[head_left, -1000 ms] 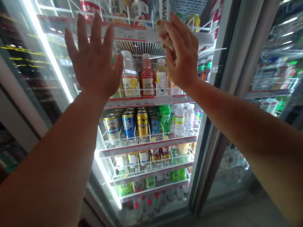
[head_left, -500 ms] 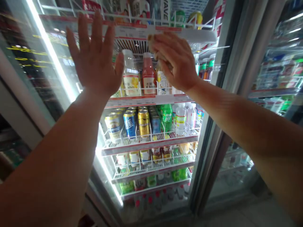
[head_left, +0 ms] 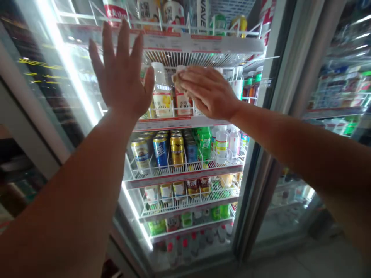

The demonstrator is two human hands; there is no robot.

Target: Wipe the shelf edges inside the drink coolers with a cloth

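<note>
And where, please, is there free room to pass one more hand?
The widest room is between the left forearm and the right forearm, in front of the cans. A narrower gap lies between the left hand and the cloth under the right hand. Behind, the cans and bottles stand crowded.

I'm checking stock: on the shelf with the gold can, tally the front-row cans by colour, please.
White can: 1
Blue cans: 2
Gold can: 1
Total: 4 cans
</note>
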